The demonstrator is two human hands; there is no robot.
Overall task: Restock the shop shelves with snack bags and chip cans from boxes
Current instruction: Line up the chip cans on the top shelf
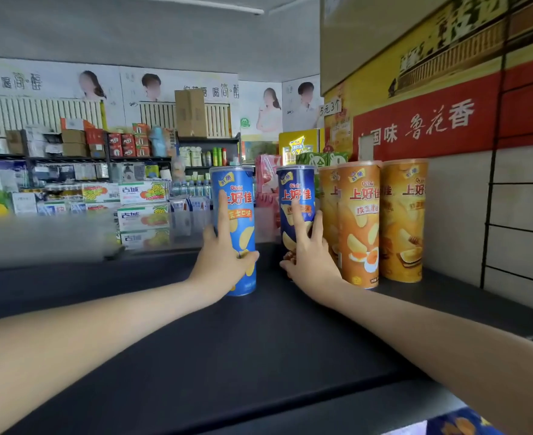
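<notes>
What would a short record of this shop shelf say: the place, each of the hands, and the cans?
place: shop, dark shelf
left hand: holds the light blue can, thumb round its side, forefinger up its front
right hand: holds the dark blue can low down
blue cans: both upright on the shelf, a gap between them
orange cans: three, upright, right of the dark blue can, untouched by either hand
</notes>
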